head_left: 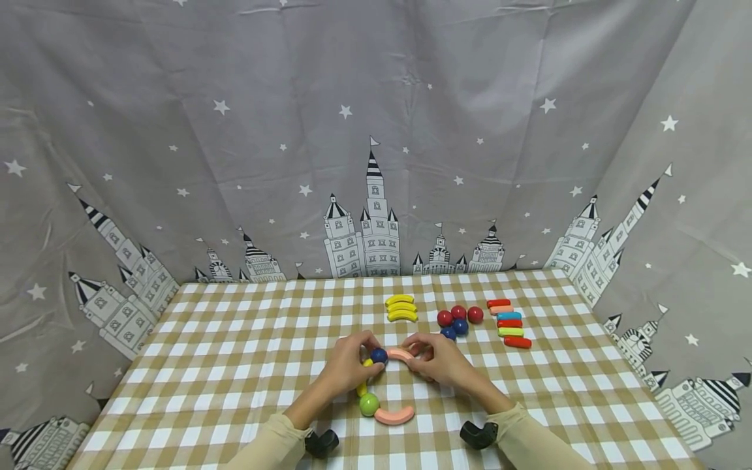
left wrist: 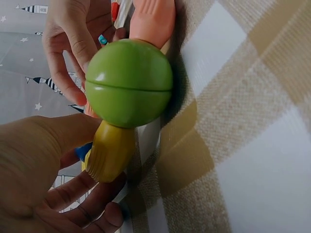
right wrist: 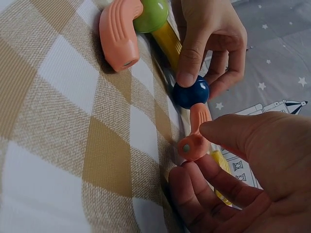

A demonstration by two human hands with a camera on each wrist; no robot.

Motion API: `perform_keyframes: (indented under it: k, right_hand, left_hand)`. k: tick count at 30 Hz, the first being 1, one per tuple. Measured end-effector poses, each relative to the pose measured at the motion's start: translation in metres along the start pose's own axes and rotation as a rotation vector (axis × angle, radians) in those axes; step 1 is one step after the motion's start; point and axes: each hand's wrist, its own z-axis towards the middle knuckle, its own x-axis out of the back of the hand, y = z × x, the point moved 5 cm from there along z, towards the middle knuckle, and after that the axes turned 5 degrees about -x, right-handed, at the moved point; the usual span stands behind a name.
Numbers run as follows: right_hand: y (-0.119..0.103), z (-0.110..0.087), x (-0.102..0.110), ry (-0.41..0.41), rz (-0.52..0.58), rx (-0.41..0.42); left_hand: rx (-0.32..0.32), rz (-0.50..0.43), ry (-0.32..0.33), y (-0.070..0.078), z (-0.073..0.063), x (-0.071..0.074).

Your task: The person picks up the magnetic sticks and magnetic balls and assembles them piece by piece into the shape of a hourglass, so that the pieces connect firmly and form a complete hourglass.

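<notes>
Between finger and thumb my left hand [head_left: 350,361] holds a dark blue ball [right wrist: 192,92]. My right hand [head_left: 442,359] pinches a curved salmon-pink stick [right wrist: 194,141] whose far end touches that blue ball. From the ball a yellow curved stick [left wrist: 111,151] runs toward me to a green ball [head_left: 369,404], partly behind the left hand. A second salmon-pink curved stick [head_left: 394,416] joins the green ball and extends right along the cloth. Together the pieces make an open C-shaped chain. A greenish disc shows at the free end of the held pink stick.
Behind the hands lie several yellow curved sticks [head_left: 401,308]. Right of them sit three red balls [head_left: 459,313] and two blue balls [head_left: 461,326]. Farther right is a column of short straight sticks [head_left: 510,324] in red, pink, blue and lime. A checked cloth [head_left: 235,365] covers the table before a grey curtain [head_left: 376,85].
</notes>
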Motion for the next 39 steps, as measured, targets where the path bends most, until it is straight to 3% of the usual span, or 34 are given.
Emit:
perform_keyframes:
  k: [7,19,27,39]
  right_hand:
    - [0.001,-0.003,0.001,-0.005,0.020,0.011]
    - [0.004,-0.014,0.006,0.017,-0.039,0.053]
    - [0.003,-0.034,0.005,-0.081,-0.061,0.132]
    - [0.009,-0.042,0.000,-0.178,-0.064,0.164]
  left_hand:
    - [0.005,0.023,0.027,0.002,-0.002,0.001]
    - [0.007,0.072,0.091,0.005,-0.006,0.002]
    - [0.019,0.080,0.059,0.004,-0.006,0.004]
    - [-0.010,0.109,-0.008,0.007,0.006,0.000]
